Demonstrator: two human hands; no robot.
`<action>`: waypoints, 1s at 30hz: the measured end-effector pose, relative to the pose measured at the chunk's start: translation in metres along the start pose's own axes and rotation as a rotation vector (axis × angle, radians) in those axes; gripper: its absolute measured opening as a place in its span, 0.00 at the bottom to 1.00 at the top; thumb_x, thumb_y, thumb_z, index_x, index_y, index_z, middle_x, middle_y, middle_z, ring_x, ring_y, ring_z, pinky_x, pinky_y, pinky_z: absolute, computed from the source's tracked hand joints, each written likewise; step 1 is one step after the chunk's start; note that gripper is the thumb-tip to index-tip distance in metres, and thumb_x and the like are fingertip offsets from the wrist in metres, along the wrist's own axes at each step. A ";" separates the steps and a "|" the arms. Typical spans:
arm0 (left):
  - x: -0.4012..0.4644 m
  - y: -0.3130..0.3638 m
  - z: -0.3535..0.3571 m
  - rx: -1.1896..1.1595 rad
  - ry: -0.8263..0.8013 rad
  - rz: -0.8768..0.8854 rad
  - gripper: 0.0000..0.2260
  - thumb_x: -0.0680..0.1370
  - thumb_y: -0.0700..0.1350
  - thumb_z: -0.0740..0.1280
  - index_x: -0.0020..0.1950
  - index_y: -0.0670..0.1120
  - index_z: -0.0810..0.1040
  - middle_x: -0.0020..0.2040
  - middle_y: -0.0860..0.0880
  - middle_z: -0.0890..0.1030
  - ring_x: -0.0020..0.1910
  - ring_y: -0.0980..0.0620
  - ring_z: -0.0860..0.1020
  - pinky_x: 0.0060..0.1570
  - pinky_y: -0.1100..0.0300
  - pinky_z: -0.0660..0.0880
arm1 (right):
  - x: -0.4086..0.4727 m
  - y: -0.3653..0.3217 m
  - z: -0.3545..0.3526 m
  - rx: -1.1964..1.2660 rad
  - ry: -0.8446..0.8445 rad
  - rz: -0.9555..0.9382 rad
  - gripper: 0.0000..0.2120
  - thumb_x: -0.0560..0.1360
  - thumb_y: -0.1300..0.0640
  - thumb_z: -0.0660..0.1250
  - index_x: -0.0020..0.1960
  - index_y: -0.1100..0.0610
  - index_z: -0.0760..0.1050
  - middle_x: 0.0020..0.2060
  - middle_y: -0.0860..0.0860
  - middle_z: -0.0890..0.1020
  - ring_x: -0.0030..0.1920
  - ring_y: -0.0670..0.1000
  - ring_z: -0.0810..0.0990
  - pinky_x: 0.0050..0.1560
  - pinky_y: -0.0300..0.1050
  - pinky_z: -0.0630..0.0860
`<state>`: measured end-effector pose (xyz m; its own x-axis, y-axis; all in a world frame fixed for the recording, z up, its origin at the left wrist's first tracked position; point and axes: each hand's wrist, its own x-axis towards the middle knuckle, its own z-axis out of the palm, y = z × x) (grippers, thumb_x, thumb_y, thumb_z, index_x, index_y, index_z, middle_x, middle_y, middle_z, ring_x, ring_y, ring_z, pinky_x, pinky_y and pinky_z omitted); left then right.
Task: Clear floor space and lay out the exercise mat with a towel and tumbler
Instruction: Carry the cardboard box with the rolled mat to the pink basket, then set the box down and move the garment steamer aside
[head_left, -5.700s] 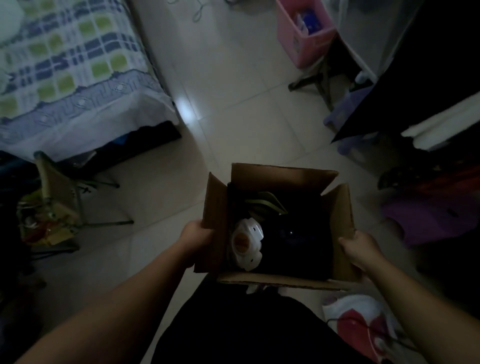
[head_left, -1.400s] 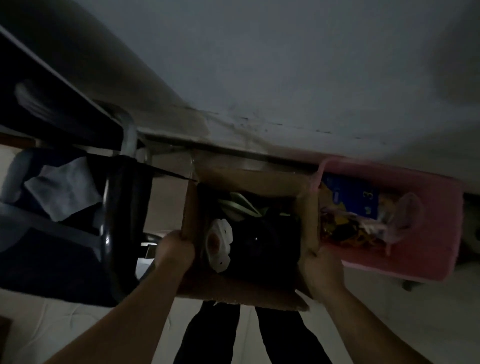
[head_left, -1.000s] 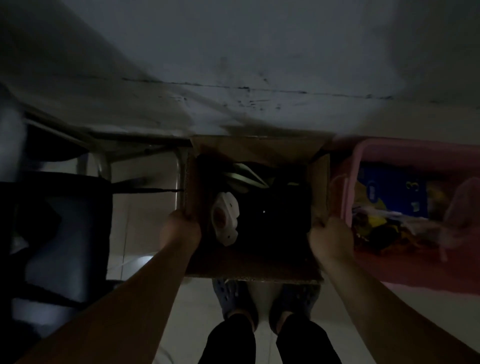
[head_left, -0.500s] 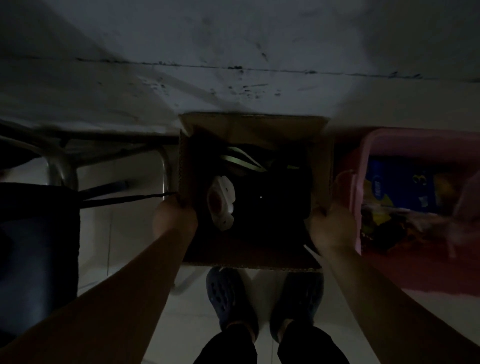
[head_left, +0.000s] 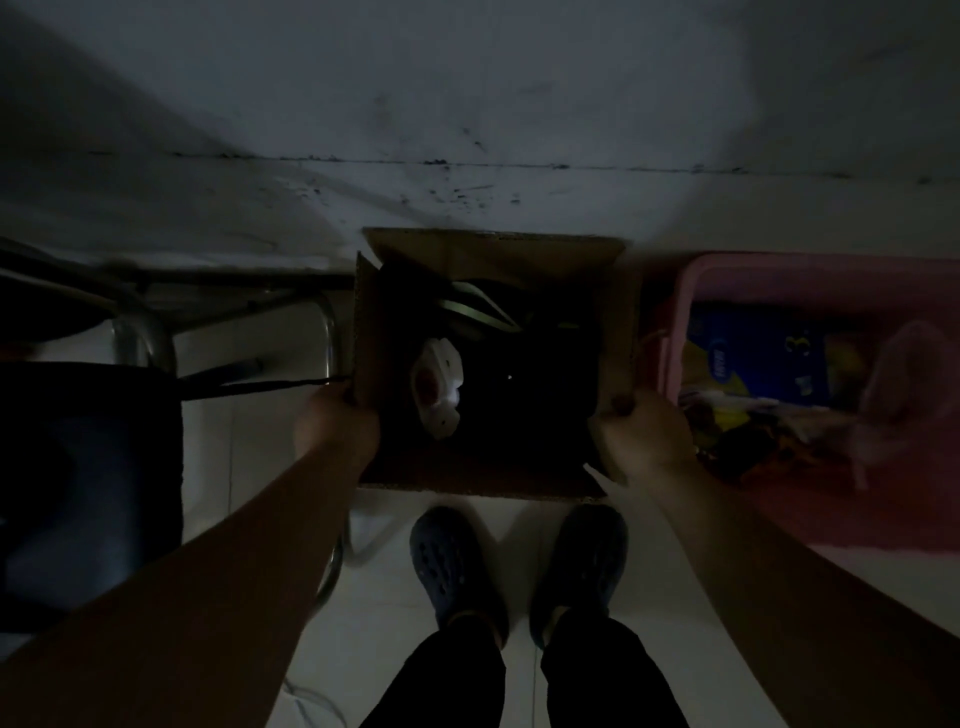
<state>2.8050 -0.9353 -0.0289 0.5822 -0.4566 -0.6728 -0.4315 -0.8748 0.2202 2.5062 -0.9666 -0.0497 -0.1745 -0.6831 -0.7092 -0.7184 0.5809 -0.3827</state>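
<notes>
Both hands, left hand (head_left: 336, 427) and right hand (head_left: 640, 439), hold the box (head_left: 493, 467) by the wall. No mat out yet.

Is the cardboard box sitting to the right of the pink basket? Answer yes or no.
No. The cardboard box, gripped by the left hand and right hand, lies left of the pink basket.

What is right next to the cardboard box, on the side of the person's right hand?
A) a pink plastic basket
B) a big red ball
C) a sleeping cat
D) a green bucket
A: a pink plastic basket full of things sits just beside the cardboard box, next to the right hand that holds the box's side.
</notes>
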 end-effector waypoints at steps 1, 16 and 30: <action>-0.008 0.001 -0.005 0.009 -0.012 -0.004 0.08 0.74 0.46 0.64 0.47 0.46 0.81 0.40 0.44 0.81 0.46 0.39 0.81 0.44 0.53 0.77 | -0.006 -0.001 -0.006 -0.019 -0.026 0.009 0.06 0.73 0.50 0.62 0.41 0.51 0.74 0.35 0.47 0.76 0.34 0.48 0.75 0.31 0.37 0.65; -0.285 0.034 -0.153 0.037 -0.526 0.145 0.08 0.75 0.42 0.66 0.36 0.44 0.78 0.38 0.38 0.81 0.38 0.40 0.79 0.40 0.47 0.77 | -0.266 -0.060 -0.156 -0.101 -0.401 -0.161 0.13 0.74 0.57 0.63 0.38 0.67 0.74 0.35 0.60 0.76 0.39 0.60 0.78 0.39 0.47 0.69; -0.387 -0.010 -0.269 0.499 -0.694 0.325 0.10 0.78 0.39 0.61 0.36 0.43 0.72 0.32 0.43 0.72 0.27 0.48 0.71 0.31 0.56 0.65 | -0.503 0.031 -0.215 -0.044 -0.264 0.074 0.19 0.76 0.55 0.61 0.27 0.55 0.63 0.27 0.50 0.67 0.28 0.47 0.66 0.31 0.40 0.61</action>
<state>2.7695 -0.7932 0.4196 -0.0953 -0.3271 -0.9402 -0.8437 -0.4747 0.2507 2.4267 -0.6999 0.4224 -0.0501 -0.4969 -0.8663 -0.7396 0.6013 -0.3022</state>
